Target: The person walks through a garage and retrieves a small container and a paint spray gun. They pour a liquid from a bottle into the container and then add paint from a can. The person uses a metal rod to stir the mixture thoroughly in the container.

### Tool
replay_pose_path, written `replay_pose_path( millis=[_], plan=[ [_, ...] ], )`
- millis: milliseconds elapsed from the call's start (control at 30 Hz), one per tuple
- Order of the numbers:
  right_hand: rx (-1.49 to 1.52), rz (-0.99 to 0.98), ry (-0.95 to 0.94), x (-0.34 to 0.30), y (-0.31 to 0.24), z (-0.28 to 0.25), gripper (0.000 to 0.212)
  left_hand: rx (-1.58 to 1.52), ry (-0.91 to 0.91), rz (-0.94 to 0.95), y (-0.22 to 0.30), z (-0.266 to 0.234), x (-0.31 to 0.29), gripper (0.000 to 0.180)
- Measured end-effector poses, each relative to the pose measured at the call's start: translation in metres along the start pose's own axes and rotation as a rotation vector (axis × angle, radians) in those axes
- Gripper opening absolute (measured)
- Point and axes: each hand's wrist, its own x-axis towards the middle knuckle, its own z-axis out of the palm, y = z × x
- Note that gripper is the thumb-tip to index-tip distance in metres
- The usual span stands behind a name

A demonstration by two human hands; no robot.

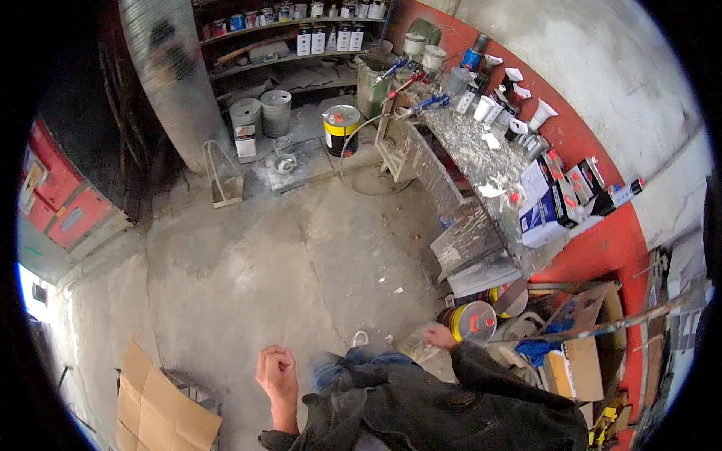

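My left hand (277, 374) is raised over the concrete floor, its fingers curled in and nothing showing in them. My right hand (441, 337) reaches out in front of my dark jacket. Its fingers are closed on a clear, see-through plastic thing (416, 343), blurred, so its exact kind does not show. Close beside that hand stands a yellow and black metal pail (475, 322) with a pale lid and a red cap.
A paint-spattered workbench (489, 161) on the right carries spray guns (429, 104), cups and cans. Shelves (293, 56) of tins stand at the back. Another yellow and black pail (342, 128) and a hose (347, 174) are ahead; flattened cardboard (162, 402) is at left.
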Motion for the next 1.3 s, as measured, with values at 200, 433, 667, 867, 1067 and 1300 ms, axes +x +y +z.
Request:
replay_pose_path(
  millis=[200, 433, 667, 867, 1067, 1300],
  plan=[
    [0.286, -0.32, 0.164, 0.176, -0.22, -0.13, 0.019, 0.048, 0.069, -0.191, -0.067, 0.059, 0.09, 0.017],
    [-0.018, -0.42, -0.288, 0.303, -0.252, -0.196, 0.031, -0.021, -0.184, -0.051, -0.113, 0.17, 0.233, 0.021],
    [-0.27, -0.155, -0.465, 0.392, -0.43, -0.227, 0.033, 0.061, -0.287, -0.349, -0.118, 0.256, 0.356, 0.026],
    [-0.344, -0.155, -0.52, 0.491, -0.487, -0.31, 0.039, 0.018, -0.227, -1.09, -0.256, 0.391, 0.216, 0.036],
    [-0.12, -0.044, -0.352, 0.533, -0.444, -0.44, 0.047, 0.008, -0.632, -1.292, -0.234, 0.46, 0.281, 0.051],
    [0.134, -0.203, -0.595, 0.531, -0.326, -0.481, 0.058, 0.116, -0.97, -0.979, -0.207, 0.531, 0.362, 0.042]
  ],
)
